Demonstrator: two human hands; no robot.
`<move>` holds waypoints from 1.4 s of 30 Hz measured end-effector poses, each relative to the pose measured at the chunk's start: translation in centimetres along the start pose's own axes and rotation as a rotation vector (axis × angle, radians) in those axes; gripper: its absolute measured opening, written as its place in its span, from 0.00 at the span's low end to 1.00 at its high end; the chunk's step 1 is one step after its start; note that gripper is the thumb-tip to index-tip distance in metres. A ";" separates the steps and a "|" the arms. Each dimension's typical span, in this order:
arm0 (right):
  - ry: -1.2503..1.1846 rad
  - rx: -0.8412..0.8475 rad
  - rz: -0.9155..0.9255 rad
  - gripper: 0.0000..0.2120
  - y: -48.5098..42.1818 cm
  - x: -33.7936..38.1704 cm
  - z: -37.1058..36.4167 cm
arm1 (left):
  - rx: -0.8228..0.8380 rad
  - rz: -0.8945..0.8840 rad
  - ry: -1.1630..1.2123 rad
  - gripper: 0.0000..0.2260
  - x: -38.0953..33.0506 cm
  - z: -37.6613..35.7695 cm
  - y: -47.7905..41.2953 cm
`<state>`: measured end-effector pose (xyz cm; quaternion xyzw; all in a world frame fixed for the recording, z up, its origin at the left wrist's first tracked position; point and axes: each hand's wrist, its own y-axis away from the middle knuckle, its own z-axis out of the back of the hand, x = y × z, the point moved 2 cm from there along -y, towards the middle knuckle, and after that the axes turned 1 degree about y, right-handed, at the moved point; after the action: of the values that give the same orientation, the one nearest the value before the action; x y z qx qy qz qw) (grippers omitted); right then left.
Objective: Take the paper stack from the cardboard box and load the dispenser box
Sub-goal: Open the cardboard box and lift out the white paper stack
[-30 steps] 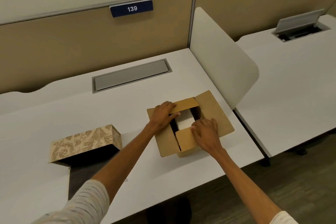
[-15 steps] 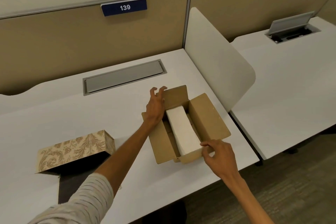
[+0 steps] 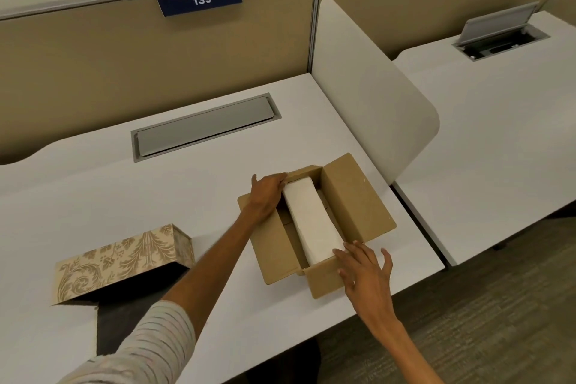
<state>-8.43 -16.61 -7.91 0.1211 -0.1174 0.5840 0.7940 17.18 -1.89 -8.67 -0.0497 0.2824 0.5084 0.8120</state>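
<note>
A: Item one, the cardboard box (image 3: 314, 227)?
B: On the white desk (image 3: 93, 184), near its front edge, all four flaps folded out. It serves as the reference for the rest.

A: Contents?
B: One white paper stack (image 3: 311, 221), lying lengthwise inside the cardboard box, its near end against the front flap.

A: The left hand (image 3: 266, 193)?
B: Resting on the far-left corner of the cardboard box, fingers curled over the far end of the paper stack and touching it. Whether they press it, I cannot tell; nothing is lifted.

A: The right hand (image 3: 363, 271)?
B: At the near end of the cardboard box, fingers spread apart, lying on the front flap with fingertips at the paper stack's near edge. It holds nothing.

A: The dispenser box (image 3: 121, 262)?
B: Well to the left of the cardboard box on the same desk, beige with a leaf pattern, tilted, its dark open side facing the front edge.

A: Anything else?
B: A grey cable hatch (image 3: 205, 128) set in the desk beyond the cardboard box, closed.
</note>
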 end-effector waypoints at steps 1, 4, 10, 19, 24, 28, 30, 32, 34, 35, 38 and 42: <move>-0.006 -0.020 -0.009 0.21 -0.1 0.2 -0.1 | -0.015 -0.006 0.013 0.17 -0.1 0.1 -0.1; -0.011 -0.042 -0.030 0.20 -0.1 0.6 -0.3 | -0.050 -0.018 -0.005 0.15 -0.4 0.2 -0.5; -0.013 0.157 -0.050 0.23 -1.1 0.5 1.1 | -0.133 -0.067 -0.165 0.20 -1.5 -0.2 0.3; -0.441 0.316 -0.242 0.20 -8.4 2.9 2.5 | -0.288 0.286 0.449 0.31 -7.0 -3.1 3.4; -0.344 0.645 -0.391 0.32 -11.3 2.8 -0.6 | -0.247 0.378 0.411 0.37 -7.9 -4.4 3.2; -0.312 0.707 -0.440 0.32 -12.1 2.6 -2.4 | -0.192 0.559 0.572 0.42 -7.9 -5.9 2.9; -0.296 0.718 -0.456 0.29 -12.4 2.4 -2.9 | -0.135 0.680 0.754 0.44 -7.6 -6.9 3.0; -0.295 0.716 -0.466 0.27 -12.9 2.3 -3.4 | -0.097 0.745 0.833 0.43 -7.3 -7.8 3.1; -0.305 0.703 -0.473 0.25 -13.2 2.1 -3.7 | -0.102 0.754 0.844 0.42 -6.9 -8.5 3.2; -0.313 0.697 -0.476 0.25 -13.3 2.1 -3.9 | -0.106 0.759 0.857 0.42 -6.8 -8.8 3.1; -0.409 0.676 -0.508 0.26 -13.3 1.9 -4.1 | -0.100 0.796 1.020 0.39 -6.1 -9.2 3.0; -0.521 0.644 -0.504 0.28 -13.3 1.7 -4.3 | -0.086 0.824 1.216 0.29 -5.7 -9.1 2.7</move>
<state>5.01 -17.51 -12.11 0.5276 -0.0929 0.3303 0.7771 9.35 -8.47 -12.84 -0.2446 0.6583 0.6657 0.2523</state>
